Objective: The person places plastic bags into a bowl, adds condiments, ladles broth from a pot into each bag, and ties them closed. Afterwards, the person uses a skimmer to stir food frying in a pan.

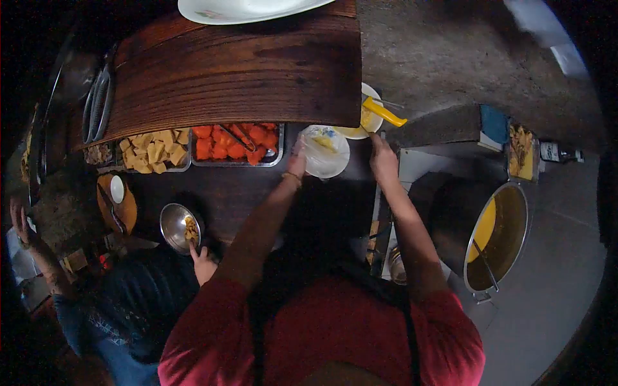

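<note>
My left grip (297, 156) is clamped on the near-left rim of a white bowl (328, 164), which sits between my two grips and seems to have a clear plastic liner. A yellow patch inside it looks like food, so I judge the serving begun, with much of the bowl unfilled. My right grip (384, 162) has its fingers drawn in beside the dish (378, 96) just beyond it; I cannot tell whether they are closed on a utensil. Yellow food shows in that dish, under a yellow handle (386, 112), so some seems left there. Left of my left grip, a tray of red pieces (264, 138) and a tray of pale chunks (151, 153) both look well stocked. Well right of my right grip, the big pot (444, 225) holds plenty of yellow liquid (486, 225).
</note>
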`<action>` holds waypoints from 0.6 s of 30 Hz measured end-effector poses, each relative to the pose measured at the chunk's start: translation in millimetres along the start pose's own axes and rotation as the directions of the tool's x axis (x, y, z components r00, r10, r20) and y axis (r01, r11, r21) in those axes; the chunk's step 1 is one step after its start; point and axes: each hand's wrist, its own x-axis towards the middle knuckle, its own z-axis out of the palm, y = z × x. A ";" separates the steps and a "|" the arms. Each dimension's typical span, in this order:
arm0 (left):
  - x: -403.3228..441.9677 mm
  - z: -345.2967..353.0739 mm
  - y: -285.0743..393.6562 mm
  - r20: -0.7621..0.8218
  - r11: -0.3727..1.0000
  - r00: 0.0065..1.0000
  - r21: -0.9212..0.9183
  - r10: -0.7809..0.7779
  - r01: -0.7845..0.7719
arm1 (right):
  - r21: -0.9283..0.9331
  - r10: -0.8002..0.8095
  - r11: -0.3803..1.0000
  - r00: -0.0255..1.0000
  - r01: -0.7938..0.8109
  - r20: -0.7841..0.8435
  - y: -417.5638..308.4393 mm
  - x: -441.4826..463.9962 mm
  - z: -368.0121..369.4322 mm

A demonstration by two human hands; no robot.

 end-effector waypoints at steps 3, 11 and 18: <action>0.3 1.8 0.7 0.005 1.000 1.000 0.023 -0.007 0.007 | -0.154 0.027 0.988 0.997 -0.015 0.073 -1.2 -1.0 5.0; 2.1 5.6 7.8 -0.003 0.999 1.000 0.039 -0.020 0.020 | 0.378 0.040 0.923 0.994 -0.077 0.106 21.6 -6.0 19.3; 14.6 -1.6 -19.9 -0.012 0.993 0.996 0.078 0.091 -0.090 | 0.308 -0.185 0.943 0.969 0.129 0.163 3.9 -30.0 -10.7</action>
